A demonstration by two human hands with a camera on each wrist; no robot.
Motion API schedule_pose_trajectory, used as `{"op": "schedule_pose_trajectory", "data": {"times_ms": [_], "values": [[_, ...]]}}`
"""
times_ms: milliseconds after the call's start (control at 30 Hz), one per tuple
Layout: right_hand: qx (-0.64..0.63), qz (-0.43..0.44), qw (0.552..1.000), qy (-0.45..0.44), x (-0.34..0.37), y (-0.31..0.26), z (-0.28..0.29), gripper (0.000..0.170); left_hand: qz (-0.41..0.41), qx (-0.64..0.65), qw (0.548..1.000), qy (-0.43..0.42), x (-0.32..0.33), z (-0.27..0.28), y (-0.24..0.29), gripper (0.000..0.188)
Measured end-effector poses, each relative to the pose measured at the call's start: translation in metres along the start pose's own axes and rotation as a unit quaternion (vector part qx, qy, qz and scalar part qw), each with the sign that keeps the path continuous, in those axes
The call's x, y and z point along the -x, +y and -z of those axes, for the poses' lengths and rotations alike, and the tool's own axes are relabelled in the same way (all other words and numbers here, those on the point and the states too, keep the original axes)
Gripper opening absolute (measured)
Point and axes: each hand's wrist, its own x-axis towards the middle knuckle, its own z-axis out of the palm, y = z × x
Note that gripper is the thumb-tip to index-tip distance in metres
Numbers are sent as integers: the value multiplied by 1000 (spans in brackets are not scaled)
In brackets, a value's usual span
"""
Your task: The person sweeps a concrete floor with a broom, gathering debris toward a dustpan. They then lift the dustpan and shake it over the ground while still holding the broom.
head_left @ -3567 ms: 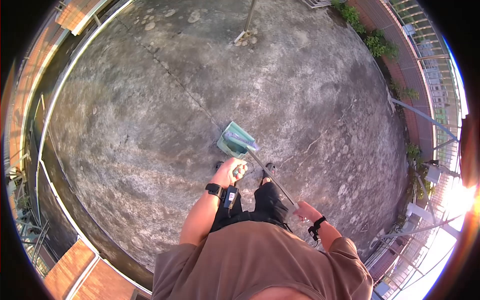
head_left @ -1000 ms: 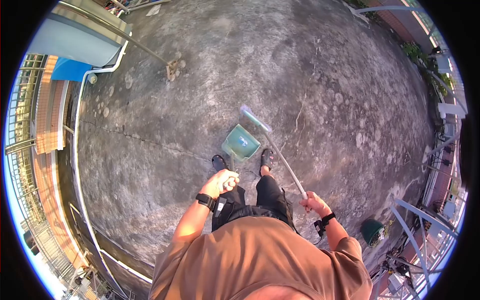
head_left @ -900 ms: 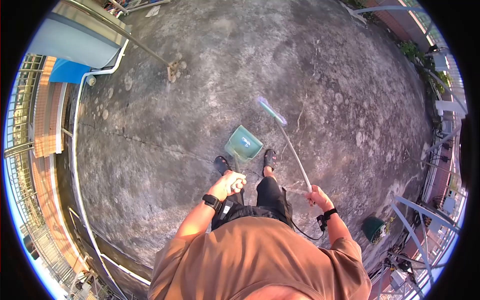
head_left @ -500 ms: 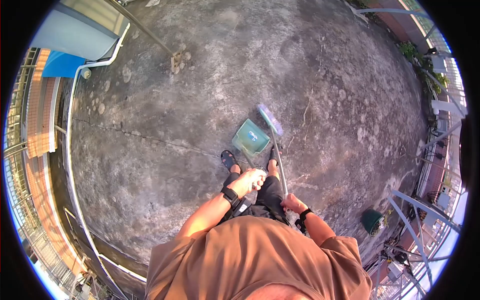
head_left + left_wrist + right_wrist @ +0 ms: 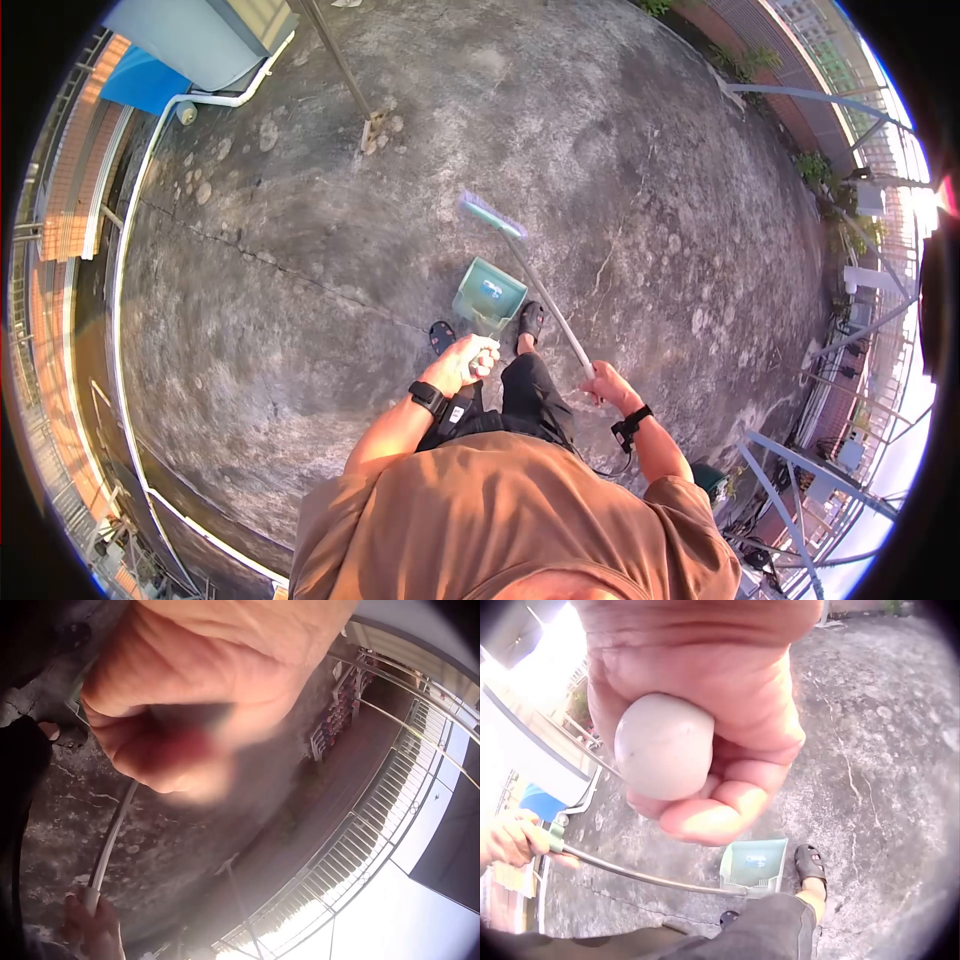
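Observation:
My left hand (image 5: 466, 364) grips the handle of a green long-handled dustpan (image 5: 478, 290), which sits on the concrete between and just ahead of my feet. In the right wrist view the metal dustpan handle (image 5: 645, 879) runs from the left fist down to the pan, with a pale blue mark inside it. My right hand (image 5: 612, 384) curls round the upper end of a broom (image 5: 548, 295); its rounded white end cap (image 5: 664, 746) pokes out of the fist. The broom head (image 5: 492, 217), with purplish bristles, is over the floor beyond the pan's front edge.
Stained, cracked concrete (image 5: 330, 220) surrounds my sandalled feet (image 5: 532, 320). A metal post (image 5: 340, 65) stands ahead to the left. White pipe (image 5: 128, 230) runs along the left side. Metal struts (image 5: 780, 480) and a green pot (image 5: 710, 480) are at the right.
The broom head has swung from the dustpan's right side to beyond its front edge, leftward. My right hand has moved right and up, the left hand slightly left. The head view has turned.

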Motion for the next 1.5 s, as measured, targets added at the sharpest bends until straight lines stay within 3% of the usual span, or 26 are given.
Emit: {"op": "schedule_pose_trajectory", "data": {"times_ms": [200, 267, 367, 433, 467, 500, 533, 567, 600, 633, 667, 733, 833, 867, 933, 1067, 1233, 1333, 1433, 1500], "values": [[36, 90, 995, 14, -141, -70, 103, 17, -55, 63, 995, 55, 6, -21, 10, 15], [86, 55, 994, 43, -159, -115, 121, 14, -72, 70, 992, 80, -1, -31, 18, 15], [124, 49, 990, 42, -223, -101, 131, 13, -45, 86, 995, 30, -31, -21, 18, 12], [232, 102, 967, 15, -245, -72, 122, 12, -51, 73, 994, 65, -39, -33, 24, 12], [168, 20, 985, 13, -216, -86, 114, 12, -61, 63, 992, 93, -43, -40, 27, 12], [232, -16, 973, -3, -217, -65, 101, 13, -58, 61, 992, 93, -39, -53, 33, 12], [210, -35, 976, -38, -178, -75, 96, 15, -76, 13, 991, 113, -29, -70, 42, 13], [224, -19, 975, 3, -186, -21, 79, 23, -96, -37, 986, 131, -25, -81, 49, 14], [172, -9, 983, -67, -165, -5, 75, 29, -95, -41, 986, 128, -29, -80, 52, 14], [163, -62, 980, -97, -141, 6, 69, 28, -94, -51, 985, 137, -34, -74, 54, 15], [177, -33, 977, -117, -132, 41, 62, 27, -90, -63, 983, 146, -37, -69, 56, 17], [220, -9, 961, -165, -91, 52, 63, 22, -97, -92, 980, 145, -38, -69, 62, 15], [-32, -51, 976, -211, -42, 55, 81, 13, -83, -62, 984, 142, -43, -58, 61, 16], [-38, -49, 976, -210, -30, 47, 91, 13, -82, -68, 984, 144, -42, -60, 61, 16], [-120, -81, 974, -173, -12, 35, 104, 14, -82, -88, 981, 155, -34, -71, 62, 17], [-173, -48, 981, -78, -8, 42, 123, 17, -60, -159, 971, 170, -23, -101, 62, 16], [-168, -7, 983, 75, -46, 67, 159, 19, 12, -206, 966, 156, -49, -112, 66, 11], [-188, -3, 970, 152, -73, 84, 175, 19, 3, -264, 952, 152, -57, -133, 68, 12], [-241, -20, 951, 193, -102, 97, 171, 14, 24, -321, 933, 161, -73, -145, 77, 12], [-278, -39, 945, 166, -135, 117, 150, 11, 25, -368, 915, 167, -80, -163, 82, 10]]}}
